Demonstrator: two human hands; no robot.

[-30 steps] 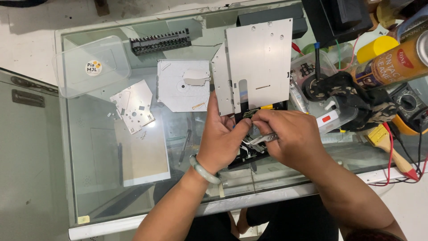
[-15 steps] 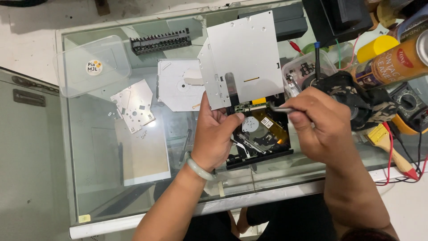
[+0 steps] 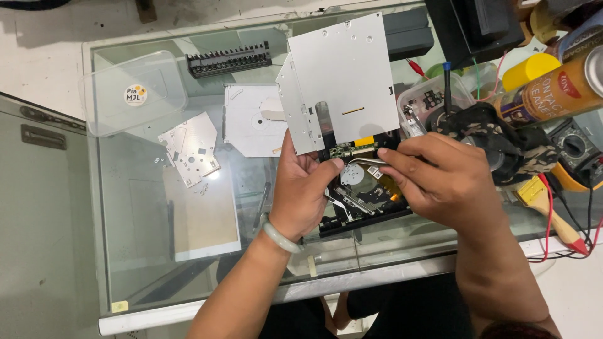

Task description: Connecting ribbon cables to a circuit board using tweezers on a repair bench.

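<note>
An opened optical drive [image 3: 364, 198] lies on the glass table [image 3: 144, 251], its black mechanism and small green circuit board exposed. Its grey metal cover [image 3: 352, 75] is tilted up behind it. My left hand [image 3: 304, 188] grips the drive at its left side, thumb near the circuit board, and wears a pale bangle on the wrist. My right hand [image 3: 440, 182] pinches metal tweezers [image 3: 367, 162], whose tips point left toward the board by my left thumb.
A flat metal plate [image 3: 251, 119], a smaller plate [image 3: 191, 147], a clear plastic lid [image 3: 125, 94] and a black connector strip [image 3: 229, 61] lie to the left. A spray can [image 3: 553, 94], multimeter [image 3: 581, 154], brush [image 3: 546, 207] and wires crowd the right.
The metal cover has swung up and back, uncovering the mechanism. My right hand has shifted right and now brings the tweezers back in toward the circuit board.
</note>
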